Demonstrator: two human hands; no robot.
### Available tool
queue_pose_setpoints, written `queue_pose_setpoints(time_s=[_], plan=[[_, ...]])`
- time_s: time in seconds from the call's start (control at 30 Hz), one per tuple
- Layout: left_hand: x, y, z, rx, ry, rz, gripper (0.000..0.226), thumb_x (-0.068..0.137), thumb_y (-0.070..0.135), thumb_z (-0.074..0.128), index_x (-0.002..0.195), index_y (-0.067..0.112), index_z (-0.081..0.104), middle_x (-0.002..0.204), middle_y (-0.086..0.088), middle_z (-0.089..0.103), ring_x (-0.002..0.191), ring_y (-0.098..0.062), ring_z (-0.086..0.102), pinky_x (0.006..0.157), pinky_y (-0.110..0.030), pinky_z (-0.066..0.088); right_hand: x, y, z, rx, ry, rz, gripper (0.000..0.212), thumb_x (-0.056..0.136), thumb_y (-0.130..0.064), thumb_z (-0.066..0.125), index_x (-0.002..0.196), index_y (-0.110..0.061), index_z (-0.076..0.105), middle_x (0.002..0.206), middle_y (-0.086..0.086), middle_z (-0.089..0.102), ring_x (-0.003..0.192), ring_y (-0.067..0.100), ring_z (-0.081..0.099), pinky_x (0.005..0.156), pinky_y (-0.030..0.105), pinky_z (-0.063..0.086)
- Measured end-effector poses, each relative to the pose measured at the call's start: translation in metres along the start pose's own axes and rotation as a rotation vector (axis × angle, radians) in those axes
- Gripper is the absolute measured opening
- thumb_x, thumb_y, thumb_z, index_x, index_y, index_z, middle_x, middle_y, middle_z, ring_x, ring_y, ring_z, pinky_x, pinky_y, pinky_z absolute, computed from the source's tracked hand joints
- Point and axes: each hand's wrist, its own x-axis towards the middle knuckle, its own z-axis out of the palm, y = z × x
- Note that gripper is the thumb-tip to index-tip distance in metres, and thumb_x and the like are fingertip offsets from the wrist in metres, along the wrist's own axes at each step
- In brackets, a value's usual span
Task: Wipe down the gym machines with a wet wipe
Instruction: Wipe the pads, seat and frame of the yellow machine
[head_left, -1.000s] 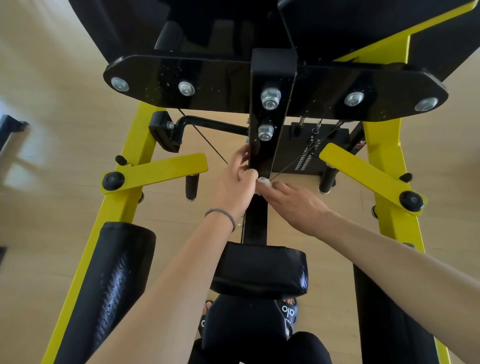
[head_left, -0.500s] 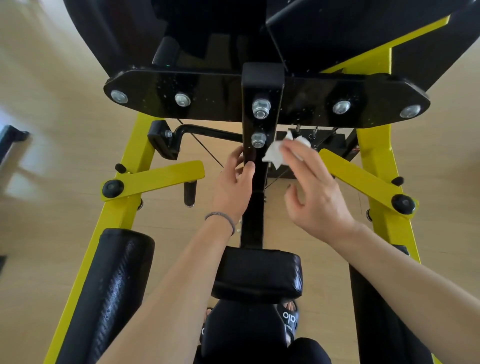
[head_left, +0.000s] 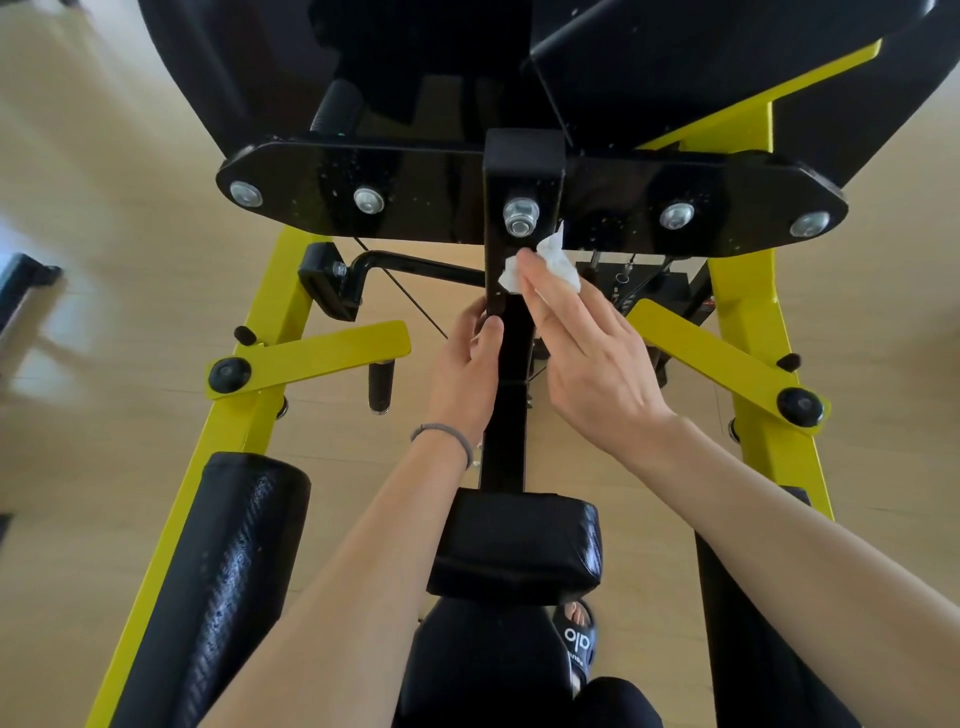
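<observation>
Both hands work the black center post (head_left: 506, 395): the left hand (head_left: 462, 371) grips its left edge, while the right hand (head_left: 587, 364) presses the wet wipe (head_left: 558, 262) under straight fingers, just below the upper bolt (head_left: 520, 215). Soft, light and limp, the wipe handles best bunched under the fingertips. Half a second ago it was held off the post's right side; now it lies on the post.

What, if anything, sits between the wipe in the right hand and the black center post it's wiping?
Nothing visible. The right hand presses the white wipe with straight fingers straight against the center post, just below the bolt. The left hand holds the post lower down on its other side, clear of the wipe.
</observation>
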Motion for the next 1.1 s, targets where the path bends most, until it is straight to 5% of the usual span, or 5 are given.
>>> queue_pose_setpoints(time_s=[0.23, 0.37, 0.53, 0.83, 1.1], plan=[[0.002, -0.002, 0.001, -0.016, -0.01, -0.003, 0.035, 0.107, 0.034, 0.037, 0.138, 0.033, 0.054, 0.121, 0.013, 0.064, 0.11, 0.008, 0.055, 0.082, -0.009, 0.041, -0.031, -0.009, 0.008, 0.156, -0.139, 0.104, 0.056, 0.093, -0.006, 0.032, 0.147, 0.004, 0.045, 0.149, 0.014, 0.046, 0.125, 0.028, 0.052, 0.102, 0.038, 0.052], [0.004, -0.006, 0.003, -0.058, -0.008, -0.015, 0.032, 0.105, 0.035, 0.037, 0.128, 0.028, 0.058, 0.113, -0.01, 0.062, 0.121, -0.031, 0.056, 0.103, -0.046, 0.047, -0.012, -0.02, -0.016, 0.158, 0.016, -0.008, 0.057, 0.089, 0.014, 0.046, 0.145, 0.009, 0.045, 0.15, 0.012, 0.04, 0.12, 0.03, 0.054, 0.107, 0.027, 0.043], [0.004, -0.005, 0.004, -0.085, 0.001, -0.035, 0.034, 0.103, 0.03, 0.036, 0.131, 0.031, 0.057, 0.126, -0.015, 0.06, 0.123, -0.04, 0.05, 0.105, -0.057, 0.042, 0.019, -0.014, -0.023, -0.544, -0.1, -0.251, 0.05, 0.1, -0.006, 0.027, 0.145, 0.005, 0.045, 0.163, 0.015, 0.029, 0.133, 0.034, 0.03, 0.117, 0.043, 0.026], [0.001, -0.005, 0.0, -0.033, -0.028, -0.003, 0.035, 0.106, 0.028, 0.037, 0.137, 0.033, 0.053, 0.113, 0.022, 0.063, 0.105, 0.011, 0.054, 0.081, -0.011, 0.038, -0.011, -0.004, 0.007, -0.519, -0.363, -0.223, 0.058, 0.093, -0.005, 0.037, 0.15, 0.004, 0.041, 0.157, 0.014, 0.035, 0.129, 0.035, 0.04, 0.114, 0.041, 0.036], [0.001, 0.001, 0.006, -0.05, 0.032, -0.019, 0.03, 0.103, 0.036, 0.039, 0.126, 0.03, 0.058, 0.092, 0.002, 0.061, 0.093, -0.01, 0.06, 0.073, -0.026, 0.043, 0.001, -0.004, -0.033, 0.0, 0.043, -0.176, 0.046, 0.101, 0.003, 0.032, 0.144, 0.009, 0.048, 0.15, 0.01, 0.038, 0.125, 0.034, 0.047, 0.105, 0.033, 0.044]])
